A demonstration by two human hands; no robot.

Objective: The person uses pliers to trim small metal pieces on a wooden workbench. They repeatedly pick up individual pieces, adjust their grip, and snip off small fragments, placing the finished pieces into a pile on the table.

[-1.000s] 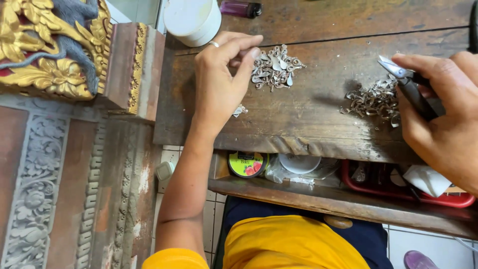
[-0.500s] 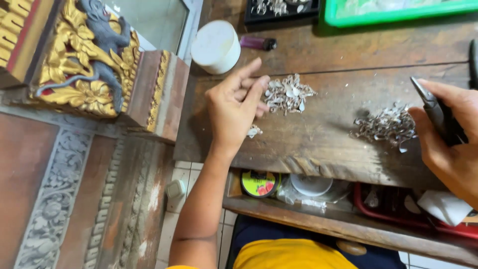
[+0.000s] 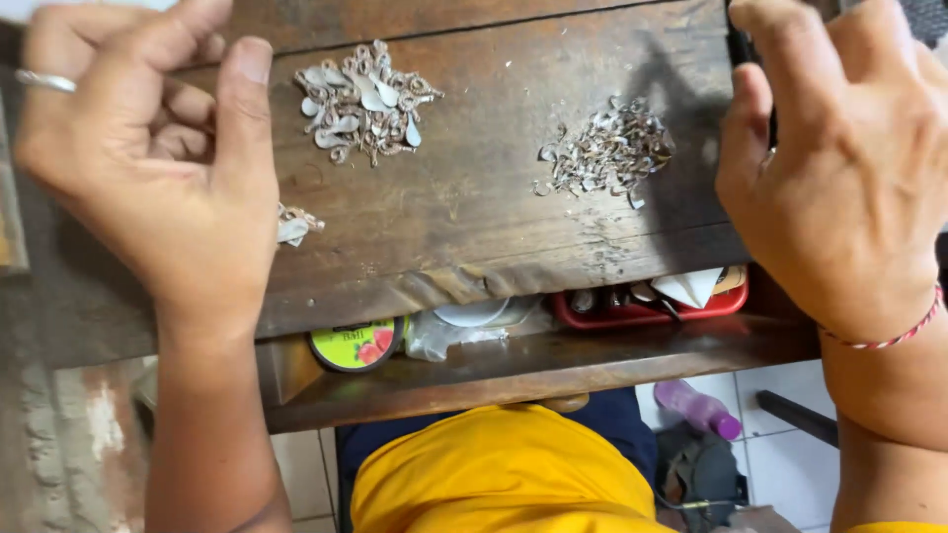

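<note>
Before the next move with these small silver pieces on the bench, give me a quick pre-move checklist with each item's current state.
1. Left hand free, fingers curled: ok.
2. Right hand gripping a dark tool: ok; its tip: cannot tell.
3. Leaf-shaped silver pieces piled apart from the small ring pile: ok.
4. Stray piece by left palm, away from piles: not ok.
5. Wooden benchtop between piles bare: ok.

Even, soft daylight, decently bright, no glare. Right hand [image 3: 839, 168] throws a soft-edged shadow leftward onto the wooden worktop [image 3: 494, 217], so light comes from the right; the shelf under the top sits in dimmer shade. Focus sharp on the metal pieces [image 3: 365, 99], both hands look stretched toward the frame edges, slight softness on the floor below.
</note>
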